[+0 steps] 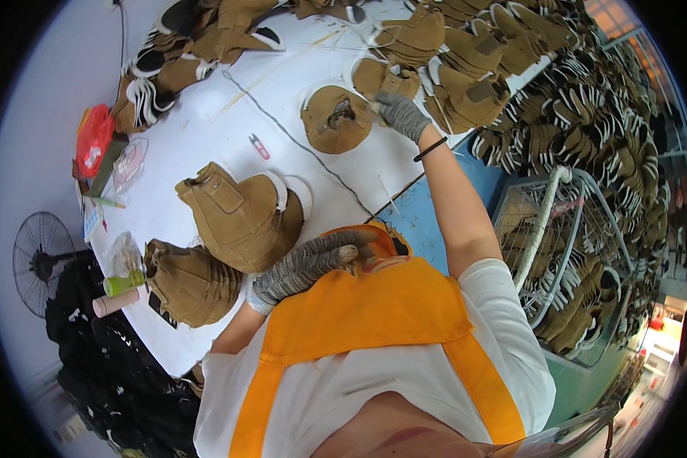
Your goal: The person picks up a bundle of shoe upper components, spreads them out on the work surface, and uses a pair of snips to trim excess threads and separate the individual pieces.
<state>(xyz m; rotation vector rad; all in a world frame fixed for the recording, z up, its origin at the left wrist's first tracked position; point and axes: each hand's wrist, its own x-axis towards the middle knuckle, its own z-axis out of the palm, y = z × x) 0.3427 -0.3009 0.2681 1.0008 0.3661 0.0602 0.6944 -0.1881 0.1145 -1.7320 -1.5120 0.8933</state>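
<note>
The brown boot upper (320,118) lay at nine o'clock from your nearer right hand (401,114), its fingers curled, hold unclear. Your left hand (301,267) bent loosely toward six o'clock, hold also unclear.

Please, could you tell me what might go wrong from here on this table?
The red snips lie loose on the table and could be swept aside. The pink cylinder near the edge might fall if bumped. The right hand is close to stacked brown pieces, which it could disturb.
</note>
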